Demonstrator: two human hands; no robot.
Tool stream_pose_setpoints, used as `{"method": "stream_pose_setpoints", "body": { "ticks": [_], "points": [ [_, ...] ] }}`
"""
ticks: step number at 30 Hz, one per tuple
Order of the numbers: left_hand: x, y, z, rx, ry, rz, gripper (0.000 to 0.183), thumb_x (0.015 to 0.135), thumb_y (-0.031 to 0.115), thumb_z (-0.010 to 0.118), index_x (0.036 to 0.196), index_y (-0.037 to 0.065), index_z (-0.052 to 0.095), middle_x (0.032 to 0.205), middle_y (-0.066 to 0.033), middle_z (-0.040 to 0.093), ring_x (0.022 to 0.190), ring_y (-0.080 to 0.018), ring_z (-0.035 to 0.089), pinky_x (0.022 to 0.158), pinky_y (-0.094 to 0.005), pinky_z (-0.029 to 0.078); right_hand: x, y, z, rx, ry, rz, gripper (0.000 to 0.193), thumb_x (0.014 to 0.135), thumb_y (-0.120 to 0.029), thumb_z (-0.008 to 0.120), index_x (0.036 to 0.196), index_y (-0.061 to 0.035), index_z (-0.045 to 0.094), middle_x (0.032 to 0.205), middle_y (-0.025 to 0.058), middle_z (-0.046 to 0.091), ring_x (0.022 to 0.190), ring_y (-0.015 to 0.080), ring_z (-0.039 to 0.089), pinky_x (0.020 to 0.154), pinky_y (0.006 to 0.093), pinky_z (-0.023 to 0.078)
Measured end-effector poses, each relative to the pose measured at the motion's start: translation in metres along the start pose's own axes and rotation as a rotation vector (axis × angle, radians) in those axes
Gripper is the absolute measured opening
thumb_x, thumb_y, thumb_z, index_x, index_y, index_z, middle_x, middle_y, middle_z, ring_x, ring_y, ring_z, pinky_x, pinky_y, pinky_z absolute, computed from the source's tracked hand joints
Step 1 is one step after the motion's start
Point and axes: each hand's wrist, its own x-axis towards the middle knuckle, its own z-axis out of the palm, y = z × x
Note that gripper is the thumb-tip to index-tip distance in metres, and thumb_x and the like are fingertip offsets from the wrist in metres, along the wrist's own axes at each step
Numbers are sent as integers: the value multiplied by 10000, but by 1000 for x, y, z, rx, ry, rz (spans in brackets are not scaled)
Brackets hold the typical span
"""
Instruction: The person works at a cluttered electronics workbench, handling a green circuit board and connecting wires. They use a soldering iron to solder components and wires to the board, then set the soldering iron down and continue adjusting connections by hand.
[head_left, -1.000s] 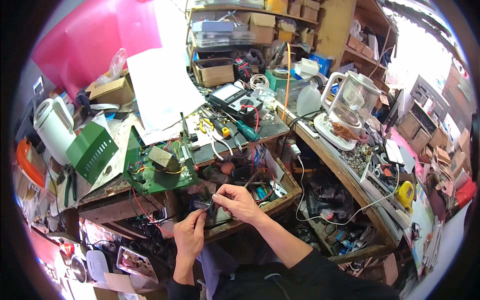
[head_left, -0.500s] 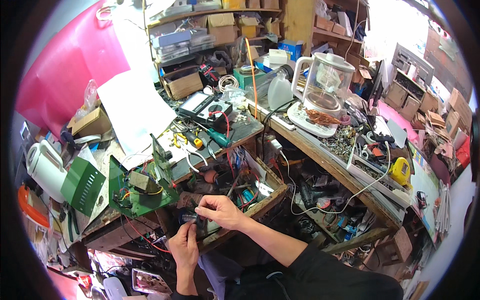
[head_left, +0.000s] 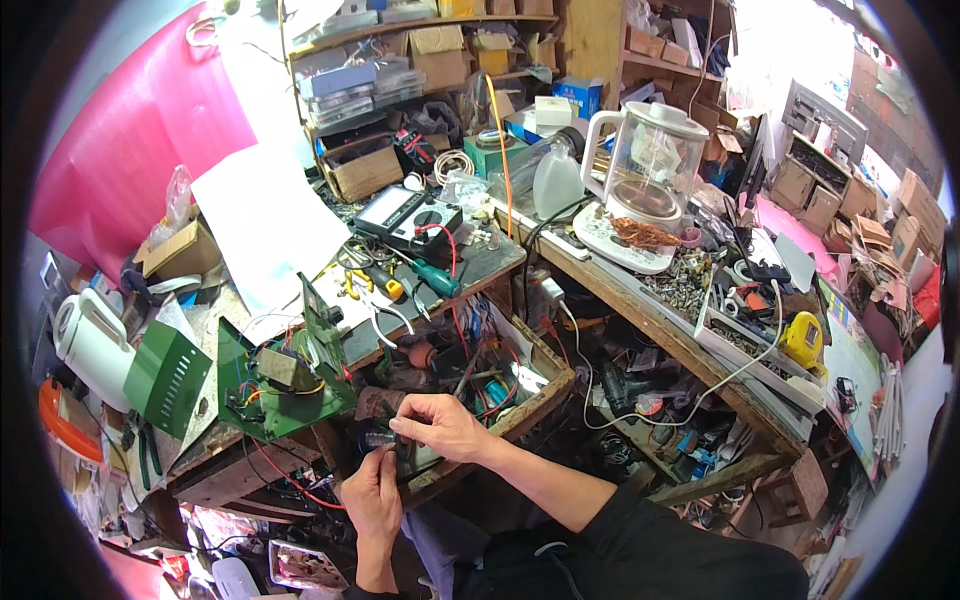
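In front of my body, over the open drawer [head_left: 535, 405], both hands are closed round a small dark cylindrical part [head_left: 376, 438] with a lighter band. My left hand [head_left: 372, 500] pinches it from below between thumb and fingers. The bent fingers of my right hand [head_left: 442, 426] close at its upper right side. My fingertips partly hide the part, so its kind is unclear. Just left stands an opened green metal housing [head_left: 290, 405] with a boxy transformer [head_left: 284, 369], a circuit board [head_left: 322, 325] and coloured wires. Its green slotted cover [head_left: 168, 378] leans beside it.
An analog multimeter [head_left: 408, 216], a green-handled screwdriver [head_left: 436, 278] and pliers [head_left: 385, 318] lie on the bench behind. A glass kettle [head_left: 655, 165] stands at the right, near a tray of screws [head_left: 750, 350] and a yellow tape measure [head_left: 803, 340]. A white cable [head_left: 590, 385] hangs across the gap.
Both hands stay almost in place, still on the cylindrical part. My left hand sits very slightly further right, and the whole view has shifted a little.
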Motion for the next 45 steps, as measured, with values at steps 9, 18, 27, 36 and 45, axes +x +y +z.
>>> {"method": "stream_pose_setpoints", "body": {
  "ticks": [9,18,27,36,45],
  "points": [
    [1,1,0,8,-4,12,188,1043,184,669,1128,34,746,762,-187,674,636,-260,643,637,-358,497,0,-1,-2,25,-28,38,208,1039,-215,701,961,-23,686,818,-34,647,740,40,544,664,240,454],
    [1,3,0,5,6,11,175,1034,183,675,1118,51,752,765,-195,677,649,-310,672,629,-377,504,0,-14,-10,79,167,-30,162,1034,-187,704,976,-37,686,839,-14,686,737,35,585,671,224,480],
    [2,3,4,162,60,93,147,1027,209,663,1064,88,738,799,-214,692,743,-421,696,635,-448,525,129,-101,-174,-1230,684,-484,188,891,-65,541,910,-14,720,922,233,728,893,444,695,819,504,563],
    [2,-1,5,263,36,94,159,1043,256,622,1071,123,706,799,-192,700,745,-422,691,635,-508,524,207,-94,-228,-1565,308,-26,154,858,-39,601,936,24,717,986,341,713,989,507,714,828,574,572],
    [3,-3,5,317,-3,96,177,1052,254,602,1074,105,695,797,-180,711,742,-408,700,640,-510,533,230,-91,-231,-1657,249,48,229,840,-45,649,1038,-10,758,1114,270,742,1091,437,720,901,526,579]
  ]
}}
